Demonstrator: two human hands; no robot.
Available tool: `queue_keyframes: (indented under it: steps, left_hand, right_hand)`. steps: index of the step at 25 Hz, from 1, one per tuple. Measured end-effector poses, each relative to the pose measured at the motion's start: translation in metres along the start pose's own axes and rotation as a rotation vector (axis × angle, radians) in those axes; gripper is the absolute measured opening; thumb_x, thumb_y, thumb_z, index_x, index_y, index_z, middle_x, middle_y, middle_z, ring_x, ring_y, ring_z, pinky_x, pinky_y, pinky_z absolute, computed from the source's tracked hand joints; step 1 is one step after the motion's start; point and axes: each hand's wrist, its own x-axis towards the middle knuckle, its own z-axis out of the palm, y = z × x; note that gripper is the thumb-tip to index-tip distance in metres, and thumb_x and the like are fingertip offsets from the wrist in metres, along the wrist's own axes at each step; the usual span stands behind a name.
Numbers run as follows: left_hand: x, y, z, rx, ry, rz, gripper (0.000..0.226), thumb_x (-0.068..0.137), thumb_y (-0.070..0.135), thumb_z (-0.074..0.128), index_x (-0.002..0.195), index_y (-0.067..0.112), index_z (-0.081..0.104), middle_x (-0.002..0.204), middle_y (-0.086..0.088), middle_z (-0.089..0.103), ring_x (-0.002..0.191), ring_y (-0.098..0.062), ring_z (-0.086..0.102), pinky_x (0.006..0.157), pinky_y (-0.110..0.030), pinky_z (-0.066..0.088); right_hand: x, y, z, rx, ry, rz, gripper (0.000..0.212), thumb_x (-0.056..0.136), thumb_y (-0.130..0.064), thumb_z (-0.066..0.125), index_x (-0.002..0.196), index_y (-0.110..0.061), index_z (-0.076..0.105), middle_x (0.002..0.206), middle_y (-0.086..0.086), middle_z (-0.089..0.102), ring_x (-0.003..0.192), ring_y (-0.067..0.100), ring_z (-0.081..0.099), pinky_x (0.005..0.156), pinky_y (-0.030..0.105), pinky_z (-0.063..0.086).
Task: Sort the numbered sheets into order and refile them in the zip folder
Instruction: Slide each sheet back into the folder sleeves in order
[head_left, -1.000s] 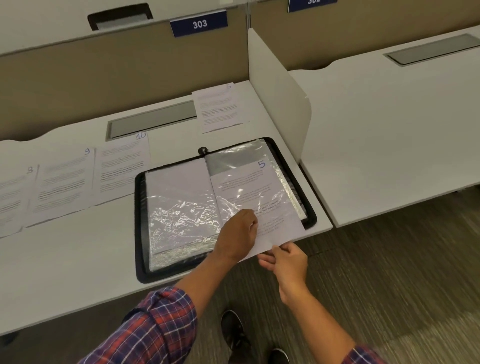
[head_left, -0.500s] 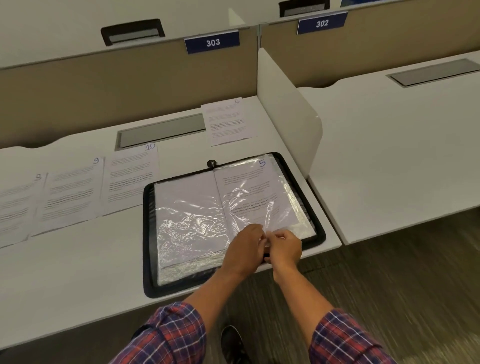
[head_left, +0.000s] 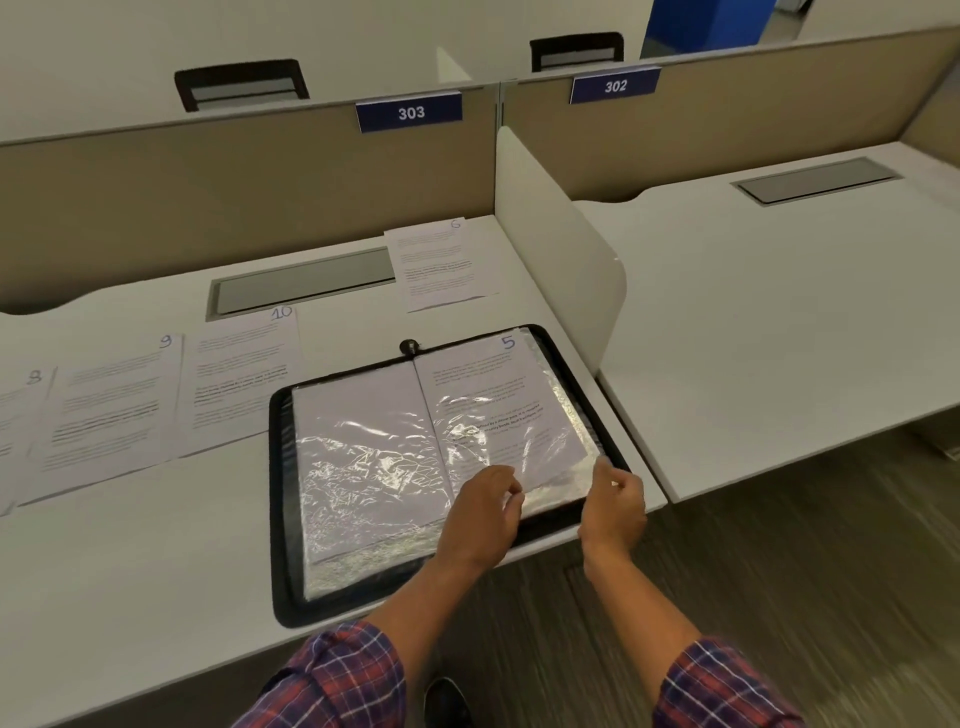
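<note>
The black zip folder (head_left: 278, 493) lies open on the white desk (head_left: 156, 545) near its front right corner. Sheet 5 (head_left: 483, 384) sits inside the clear plastic sleeve (head_left: 550, 410) on the right page; the left page (head_left: 363, 447) shows a blank sheet under crinkled plastic. My left hand (head_left: 483, 514) pinches the sleeve's bottom edge near the middle. My right hand (head_left: 615, 506) pinches the sleeve's bottom right corner. Loose sheets lie on the desk: 6 (head_left: 441, 265) behind the folder, 10 (head_left: 244, 374), 9 (head_left: 109, 410) and 8 (head_left: 15, 415) to the left.
A white divider panel (head_left: 561, 260) stands just right of the folder, with a second desk (head_left: 779, 312) beyond it. A grey cable hatch (head_left: 301, 280) is set in the desk's back. The beige partition (head_left: 234, 197) closes off the far side.
Sheet 5 has slid from half out of the sleeve to fully inside it. My hands came together at its bottom edge, then my right hand moved out to the sleeve's right corner.
</note>
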Motion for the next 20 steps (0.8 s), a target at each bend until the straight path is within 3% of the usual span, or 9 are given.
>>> queue_keyframes:
  steps: [3, 5, 7, 10, 13, 16, 20]
  left_hand:
    - [-0.001, -0.001, -0.001, -0.02, -0.008, -0.007, 0.007, 0.1, 0.023, 0.065, 0.103, 0.018, 0.07, 0.124, 0.0, 0.068, 0.11, -0.001, 0.052, 0.087, 0.002, 0.029]
    - [-0.002, -0.004, -0.001, -0.031, -0.053, -0.015, 0.011, 0.1, 0.03, 0.066, 0.105, 0.02, 0.07, 0.13, 0.006, 0.065, 0.114, 0.004, 0.046, 0.096, -0.006, 0.031]
    - [0.0, -0.004, -0.008, -0.107, -0.089, -0.074, 0.02, 0.098, 0.041, 0.065, 0.1, 0.023, 0.071, 0.123, 0.011, 0.066, 0.112, 0.002, 0.052, 0.096, -0.02, 0.039]
    - [0.013, -0.002, -0.03, -0.481, -0.031, -0.307, 0.044, 0.093, 0.065, 0.06, 0.096, 0.023, 0.074, 0.101, 0.007, 0.075, 0.096, -0.011, 0.069, 0.09, -0.041, 0.057]
    - [0.03, -0.003, -0.073, -0.87, -0.014, -0.526, 0.06, 0.089, 0.075, 0.06, 0.117, 0.022, 0.068, 0.114, -0.001, 0.075, 0.104, -0.02, 0.074, 0.095, -0.048, 0.06]
    - [0.041, -0.007, -0.122, -1.001, 0.021, -0.536, 0.064, 0.086, 0.073, 0.063, 0.125, 0.021, 0.064, 0.115, -0.006, 0.076, 0.101, -0.027, 0.077, 0.089, -0.052, 0.063]
    - [0.039, -0.034, -0.168, -0.943, 0.067, -0.566, 0.05, 0.091, 0.058, 0.07, 0.122, 0.019, 0.066, 0.112, -0.005, 0.077, 0.102, -0.03, 0.076, 0.087, -0.054, 0.063]
  right_hand:
    - [0.013, -0.012, 0.005, -0.112, -0.182, -0.013, 0.038, 0.098, -0.048, 0.065, 0.089, -0.011, 0.067, 0.088, 0.004, 0.068, 0.082, 0.021, 0.064, 0.075, 0.039, 0.056]
    - [0.015, -0.017, 0.011, -0.18, -0.204, -0.072, 0.033, 0.097, -0.031, 0.069, 0.074, -0.008, 0.064, 0.077, 0.005, 0.065, 0.075, 0.022, 0.061, 0.071, 0.038, 0.053]
    - [0.006, -0.022, 0.016, -0.259, -0.15, -0.197, 0.029, 0.098, -0.025, 0.068, 0.072, -0.014, 0.064, 0.077, 0.001, 0.065, 0.075, 0.018, 0.062, 0.071, 0.036, 0.054]
    - [-0.026, -0.035, 0.025, -0.253, -0.195, -0.416, 0.017, 0.101, -0.028, 0.065, 0.085, -0.022, 0.068, 0.086, -0.008, 0.068, 0.083, 0.007, 0.067, 0.071, 0.025, 0.058]
    - [-0.072, -0.05, 0.043, -0.191, -0.38, -0.569, 0.006, 0.103, -0.025, 0.065, 0.097, -0.026, 0.068, 0.09, -0.016, 0.07, 0.09, -0.002, 0.068, 0.071, 0.014, 0.056]
    - [-0.109, -0.052, 0.067, -0.206, -0.517, -0.738, 0.008, 0.104, -0.028, 0.064, 0.111, -0.026, 0.066, 0.1, -0.021, 0.07, 0.1, -0.003, 0.068, 0.083, 0.011, 0.056]
    - [-0.138, -0.036, 0.095, -0.3, -0.657, -0.834, 0.029, 0.105, -0.034, 0.061, 0.13, -0.02, 0.067, 0.129, -0.009, 0.071, 0.118, -0.005, 0.061, 0.1, 0.01, 0.048]
